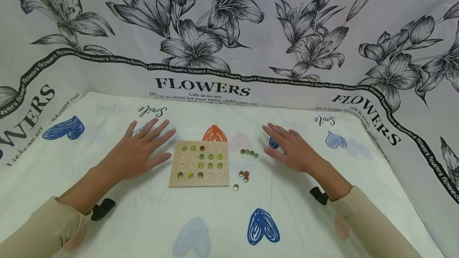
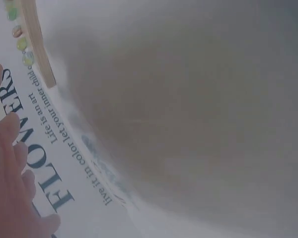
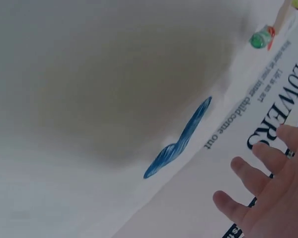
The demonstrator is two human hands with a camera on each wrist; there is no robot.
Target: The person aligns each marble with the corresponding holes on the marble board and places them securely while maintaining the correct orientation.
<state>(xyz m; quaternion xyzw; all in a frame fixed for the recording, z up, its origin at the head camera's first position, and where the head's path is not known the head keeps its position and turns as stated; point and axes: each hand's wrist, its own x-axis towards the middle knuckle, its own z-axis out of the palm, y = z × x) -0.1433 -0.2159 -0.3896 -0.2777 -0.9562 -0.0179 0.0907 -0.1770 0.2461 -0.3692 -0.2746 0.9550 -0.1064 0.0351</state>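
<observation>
A light wooden board (image 1: 191, 165) with rows of round hollows lies on the cloth, several of them filled with green and brown glass marbles. To its left, my left hand (image 1: 140, 152) is held with spread, straight fingers and has nothing in it. My right hand (image 1: 290, 148), also holding nothing, extends its fingers to the right of the board. Between the board and the right hand lie a short row of green and reddish marbles (image 1: 247, 152), a small cluster of brown marbles (image 1: 246, 174) and a single pale marble (image 1: 236, 187).
A white tablecloth (image 1: 143, 218) printed with blue and red hearts covers the table. Behind it hangs a white curtain (image 1: 265, 23) with black flower drawings and lettering. Dark bands (image 1: 103, 209) sit at both wrists.
</observation>
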